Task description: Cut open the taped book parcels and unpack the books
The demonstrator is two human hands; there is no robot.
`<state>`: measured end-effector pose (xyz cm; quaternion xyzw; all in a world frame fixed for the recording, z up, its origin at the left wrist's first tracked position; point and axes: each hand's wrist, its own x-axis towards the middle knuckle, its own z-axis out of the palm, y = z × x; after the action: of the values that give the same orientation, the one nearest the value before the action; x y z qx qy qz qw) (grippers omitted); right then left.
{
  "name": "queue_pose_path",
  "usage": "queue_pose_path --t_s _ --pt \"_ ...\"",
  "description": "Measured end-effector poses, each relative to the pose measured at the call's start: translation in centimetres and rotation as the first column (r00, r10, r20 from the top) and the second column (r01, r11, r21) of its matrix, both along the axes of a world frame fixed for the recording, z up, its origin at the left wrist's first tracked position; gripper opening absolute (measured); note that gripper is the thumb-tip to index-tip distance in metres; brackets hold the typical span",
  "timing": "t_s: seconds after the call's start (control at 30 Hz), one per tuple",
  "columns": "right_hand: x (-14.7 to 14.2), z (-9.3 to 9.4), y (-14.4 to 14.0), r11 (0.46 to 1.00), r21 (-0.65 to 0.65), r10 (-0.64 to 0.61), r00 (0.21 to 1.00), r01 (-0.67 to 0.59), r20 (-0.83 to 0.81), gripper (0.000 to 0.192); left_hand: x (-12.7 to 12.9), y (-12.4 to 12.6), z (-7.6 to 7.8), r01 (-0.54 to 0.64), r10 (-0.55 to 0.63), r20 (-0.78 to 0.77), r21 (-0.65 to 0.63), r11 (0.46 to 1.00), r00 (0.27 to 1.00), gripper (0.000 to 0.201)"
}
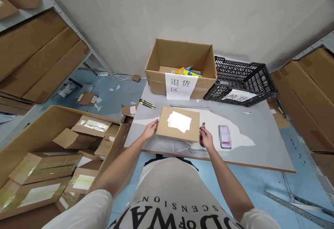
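Note:
A closed cardboard box lies on the grey table in front of me, with white paper labels on its top. My left hand grips the box's left side with curled fingers. At the right side, my right hand has its fingertips against the box edge, reaching across a red utility knife. The knife lies beside the box, partly covered by those fingers. To the right of that hand is a phone with a blurred screen.
At the table's back stand an open carton with a paper sign and a black plastic crate. A yellow-black cutter lies at left. A large carton of parcels stands left of the table; shelves of boxes flank both sides.

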<state>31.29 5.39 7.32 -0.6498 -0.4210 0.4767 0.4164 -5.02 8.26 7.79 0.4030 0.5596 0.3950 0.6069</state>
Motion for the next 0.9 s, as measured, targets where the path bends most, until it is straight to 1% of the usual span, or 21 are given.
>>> queue_pose_path --t_s 0.03,0.1,0.17,0.2,0.27,0.33,0.4,0.5,0.57,0.67,0.73,0.83,0.9 --pt "0.3 -0.4 -1.0 0.999 0.004 0.037 0.999 -0.037 0.01 0.051 -0.3 -0.6 -0.3 0.012 -0.012 0.001 0.009 1.0 1.0 0.077" --pt "0.5 -0.8 -2.6 0.989 0.001 0.147 0.989 -0.147 0.028 0.066 -0.8 -2.0 -1.0 0.094 -0.093 -0.023 0.054 0.994 0.995 0.079" --pt "0.2 -1.0 -3.6 0.97 0.012 0.242 0.97 -0.242 -0.005 0.082 -0.9 -3.2 -1.6 0.194 -0.185 -0.086 0.112 0.975 0.979 0.07" --pt "-0.1 -1.0 -3.9 0.963 0.022 0.27 0.963 -0.27 -0.012 0.085 -0.8 -3.6 -1.9 0.225 -0.209 -0.125 0.134 0.965 0.97 0.066" --pt "-0.8 -1.2 -3.8 0.956 0.037 0.291 0.957 -0.292 0.009 0.079 -0.7 -4.1 -2.2 0.235 -0.206 -0.186 0.151 0.96 0.961 0.063" --pt "-1.3 -1.5 -3.5 0.956 0.024 0.291 0.955 -0.293 0.062 0.066 -0.5 -4.2 -2.5 0.232 -0.192 -0.236 0.156 0.96 0.953 0.062" --pt "-1.6 -1.9 -3.3 0.958 0.006 0.284 0.951 -0.287 0.126 0.055 -0.5 -4.0 -2.7 0.266 -0.211 -0.302 0.156 0.951 0.93 0.059" --pt "-1.5 -2.2 -3.1 0.955 -0.005 0.293 0.935 -0.298 0.198 0.049 -0.6 -3.9 -3.0 0.313 -0.231 -0.393 0.16 0.936 0.89 0.052" --pt "-1.5 -2.1 -3.1 0.951 0.0 0.302 0.93 -0.309 0.207 0.047 -0.6 -3.9 -3.1 0.326 -0.228 -0.416 0.183 0.927 0.88 0.051" --pt "-1.6 -1.5 -3.1 0.949 0.006 0.309 0.932 -0.316 0.191 0.046 -0.6 -3.8 -2.6 0.326 -0.209 -0.435 0.213 0.921 0.876 0.051" --pt "-1.6 -0.8 -2.9 0.948 0.006 0.314 0.935 -0.319 0.163 0.046 -0.7 -3.7 -1.7 0.331 -0.204 -0.464 0.21 0.92 0.862 0.049" --pt "-1.2 0.5 -2.5 0.934 0.026 0.348 0.926 -0.355 0.145 0.047 -1.0 -3.2 0.3 0.344 -0.202 -0.523 0.189 0.92 0.828 0.043" --pt "-0.8 1.7 -2.0 0.919 0.032 0.382 0.905 -0.394 0.189 0.045 -1.2 -2.8 1.8 0.349 -0.189 -0.558 0.194 0.917 0.808 0.041"
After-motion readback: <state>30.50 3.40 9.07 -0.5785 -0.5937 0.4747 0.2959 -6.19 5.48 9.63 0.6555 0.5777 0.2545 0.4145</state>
